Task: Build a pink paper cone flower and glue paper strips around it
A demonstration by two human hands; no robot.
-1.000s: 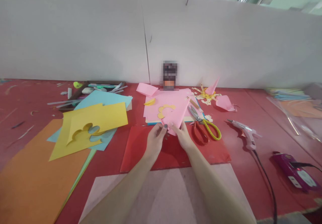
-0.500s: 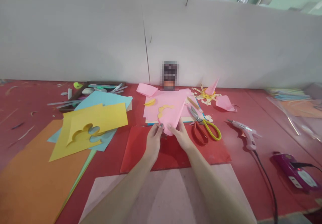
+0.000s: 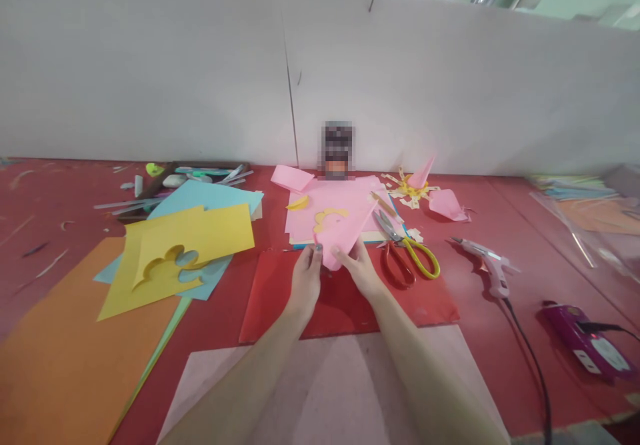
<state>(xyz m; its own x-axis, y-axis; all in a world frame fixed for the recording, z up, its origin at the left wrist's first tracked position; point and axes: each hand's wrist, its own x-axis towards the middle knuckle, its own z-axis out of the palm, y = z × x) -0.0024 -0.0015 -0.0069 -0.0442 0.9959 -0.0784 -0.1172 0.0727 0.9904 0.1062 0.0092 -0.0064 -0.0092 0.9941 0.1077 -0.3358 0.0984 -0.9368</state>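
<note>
Both hands grip a folded or rolled piece of pink paper [image 3: 345, 240] above a red board [image 3: 280, 298]. My left hand [image 3: 306, 275] is closed on its lower left edge. On the right side my right hand [image 3: 359, 268] pinches it, thumb on the front and fingers partly hidden behind. Just beyond lies a stack of pink sheets [image 3: 325, 192] with a yellow scalloped cut-out [image 3: 327, 217] and a small curved yellow scrap [image 3: 299, 202]. Scissors [image 3: 400, 238] with one red and one yellow handle rest right of my hands.
Yellow paper [image 3: 225, 228] with a cut-out hole, blue sheets [image 3: 210, 195] and orange paper [image 3: 75, 352] lie left. To the right are a glue gun [image 3: 493, 268] with a cord and a purple device [image 3: 585, 342]. A pink paper cone [image 3: 423, 173] stands at the back by a white wall.
The pink paper's upper part has turned or folded down to the right, and its top now looks shorter and more pointed. My hands stay in nearly the same place.
</note>
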